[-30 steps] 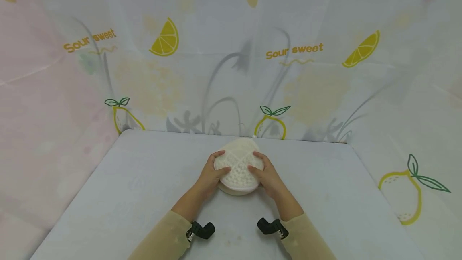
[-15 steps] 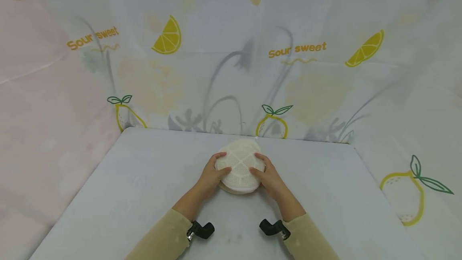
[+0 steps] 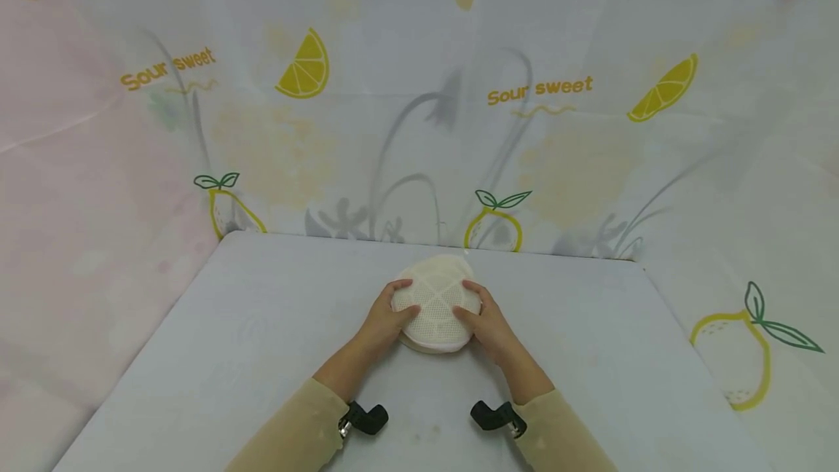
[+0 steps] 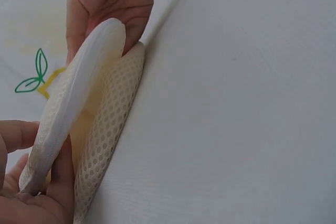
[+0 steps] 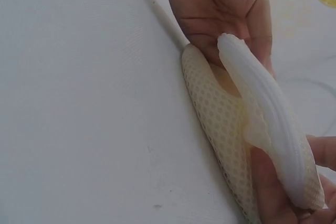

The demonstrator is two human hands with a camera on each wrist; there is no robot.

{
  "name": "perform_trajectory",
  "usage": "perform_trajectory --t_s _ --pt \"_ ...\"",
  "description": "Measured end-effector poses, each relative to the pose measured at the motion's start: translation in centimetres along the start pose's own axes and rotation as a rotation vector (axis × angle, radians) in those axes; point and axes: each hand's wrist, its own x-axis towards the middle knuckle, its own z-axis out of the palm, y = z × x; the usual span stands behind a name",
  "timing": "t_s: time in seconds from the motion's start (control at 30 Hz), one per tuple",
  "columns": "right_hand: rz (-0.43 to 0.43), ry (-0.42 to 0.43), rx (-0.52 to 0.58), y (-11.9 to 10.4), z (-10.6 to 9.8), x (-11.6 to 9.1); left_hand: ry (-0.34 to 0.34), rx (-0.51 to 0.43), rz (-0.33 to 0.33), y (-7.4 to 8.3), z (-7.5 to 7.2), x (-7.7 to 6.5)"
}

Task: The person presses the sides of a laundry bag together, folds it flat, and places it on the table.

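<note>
A round cream mesh laundry bag (image 3: 438, 326) lies near the middle of the white table, both hands at its sides. My left hand (image 3: 385, 313) grips its left edge, thumb on the mesh top. Opposite, my right hand (image 3: 486, 317) holds the right edge in the same way. From the left wrist view, a white-edged upper layer (image 4: 55, 114) stands apart from a honeycomb-mesh lower layer (image 4: 107, 124), fingers in the gap. The right wrist view shows the same gap beside the upper layer's white band (image 5: 273, 114). Fingers hide parts of the bag's sides.
The white table (image 3: 262, 297) extends around the bag on all sides. Behind it hangs a pale cloth (image 3: 393, 42) printed with lemons and lettering, which also covers both sides. Small black devices (image 3: 367, 419) sit on both wrists.
The view has shifted slightly from one second ago. The bag's far end sits a little lower in the picture, and less of its under layer shows at the front. Both hands keep their grip.
</note>
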Motion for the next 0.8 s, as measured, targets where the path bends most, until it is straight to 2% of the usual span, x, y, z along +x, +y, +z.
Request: perform_trajectory --t_s 0.13,0.23,0.3,0.5,0.6,0.8 --pt "-0.003 0.026 -0.014 0.1 0.2 0.0 0.001 0.12 0.017 0.4 -0.4 -0.2" --pt "-0.016 0.058 -0.077 -0.1 0.3 -0.2 0.007 0.222 0.032 0.6 -0.4 -0.3" --pt "-0.042 0.093 -0.16 -0.3 0.2 -0.3 0.02 0.281 0.044 0.7 -0.3 -0.4" --pt "-0.138 0.168 -0.451 -0.9 0.2 -0.5 0.073 0.377 0.086 0.9 -0.1 -0.5" --pt "-0.196 0.191 -0.577 -1.0 0.2 -0.7 0.108 0.483 0.114 0.9 0.0 -0.6" --pt "-0.295 0.244 -0.717 -1.3 0.4 -1.0 0.199 0.685 0.16 1.6 0.4 -1.1"
